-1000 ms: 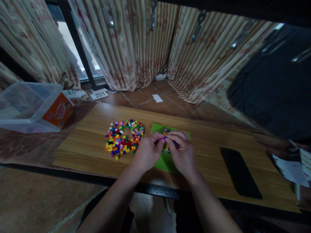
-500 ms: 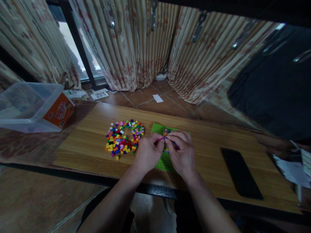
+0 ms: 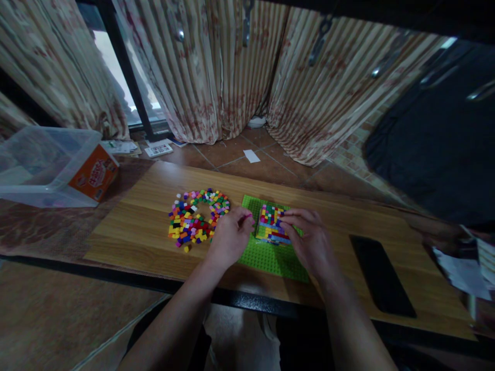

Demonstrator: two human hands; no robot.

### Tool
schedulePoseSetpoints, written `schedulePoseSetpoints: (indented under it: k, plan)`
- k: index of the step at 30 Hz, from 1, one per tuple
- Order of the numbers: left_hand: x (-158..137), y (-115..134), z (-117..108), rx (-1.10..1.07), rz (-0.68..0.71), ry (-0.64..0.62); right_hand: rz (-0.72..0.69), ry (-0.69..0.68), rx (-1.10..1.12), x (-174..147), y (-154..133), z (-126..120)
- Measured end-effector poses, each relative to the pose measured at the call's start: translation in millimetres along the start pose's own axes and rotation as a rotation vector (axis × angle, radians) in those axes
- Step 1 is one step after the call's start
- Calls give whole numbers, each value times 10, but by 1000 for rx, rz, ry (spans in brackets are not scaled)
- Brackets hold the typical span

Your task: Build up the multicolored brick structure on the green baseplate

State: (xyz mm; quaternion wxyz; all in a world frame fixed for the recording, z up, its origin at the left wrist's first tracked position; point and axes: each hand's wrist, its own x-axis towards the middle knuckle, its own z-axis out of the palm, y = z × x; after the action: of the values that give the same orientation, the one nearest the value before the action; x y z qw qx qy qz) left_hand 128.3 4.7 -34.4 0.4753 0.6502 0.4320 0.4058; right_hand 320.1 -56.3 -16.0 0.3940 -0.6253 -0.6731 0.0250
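My left hand (image 3: 231, 238) is closed in a pinch over the left edge of the green baseplate (image 3: 263, 263), with a small magenta brick (image 3: 250, 218) at its fingertips. My right hand (image 3: 312, 239) is closed too, thumb and forefinger together at the right side of the multicoloured brick structure (image 3: 270, 226) on the baseplate. A small dark blue brick shows at those fingertips; whether it is apart from the structure I cannot tell. The right fingers cover part of the structure. Left of the baseplate lies a loose pile of small coloured bricks (image 3: 187, 224).
A clear plastic bin (image 3: 50, 178) with an orange label stands at the far left. A black phone-like slab (image 3: 382, 275) lies on the wooden board (image 3: 135, 226) at the right. Papers (image 3: 460, 270) lie beyond the board's right end. Striped curtains (image 3: 216, 77) hang behind.
My hands, together over the baseplate before, have parted: the left slightly left with the magenta brick, the right rightward to the structure's right side. More of the structure now shows between them.
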Motion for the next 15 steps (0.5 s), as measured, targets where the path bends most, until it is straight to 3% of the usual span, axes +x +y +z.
schedulePoseSetpoints:
  k: [15]
  plan:
    - [2,-1,10,-2,3,-32,12,-29,-50,-12,36,89]
